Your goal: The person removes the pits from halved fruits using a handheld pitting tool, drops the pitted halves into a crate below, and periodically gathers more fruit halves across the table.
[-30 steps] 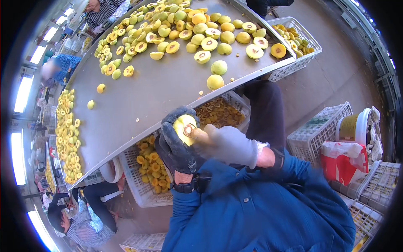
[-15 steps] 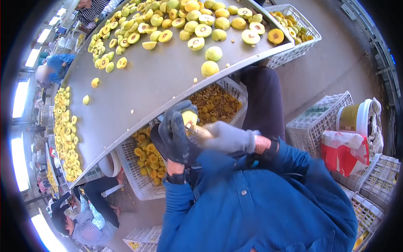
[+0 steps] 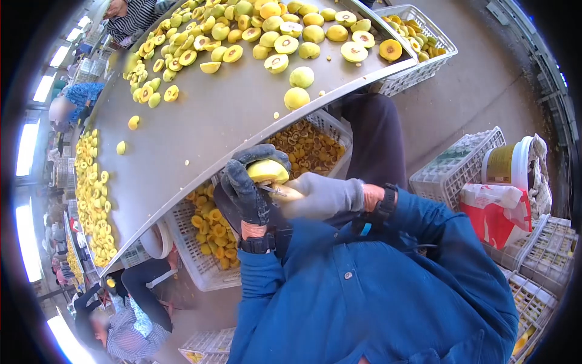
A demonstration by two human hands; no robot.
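My left hand (image 3: 244,191), in a dark, stained glove, closes around a yellow-green peach half (image 3: 267,170). Its rounded skin faces up, so the cut side is mostly hidden. My right hand (image 3: 324,195), in a light grey glove, grips a small metal-tipped tool (image 3: 268,188) whose end is at the lower edge of the peach half. Fingers cover most of the tool, and its exact kind is unclear. Both hands are over my lap, just below the edge of the metal table (image 3: 200,142). Many cut peaches (image 3: 276,63) lie on the table.
Under the table edge stand a crate (image 3: 341,159) of brownish cut pieces and a crate (image 3: 209,280) of yellow halves. Another filled crate (image 3: 445,56) is at the table's far right corner. Crates, a bucket (image 3: 515,164) and a red-white bag (image 3: 496,215) stand right. Co-workers (image 3: 136,327) sit left.
The peach half has turned in my left hand, from cut face with brown centre showing to skin side up. The tool now shows at its lower edge. The view has shifted slightly.
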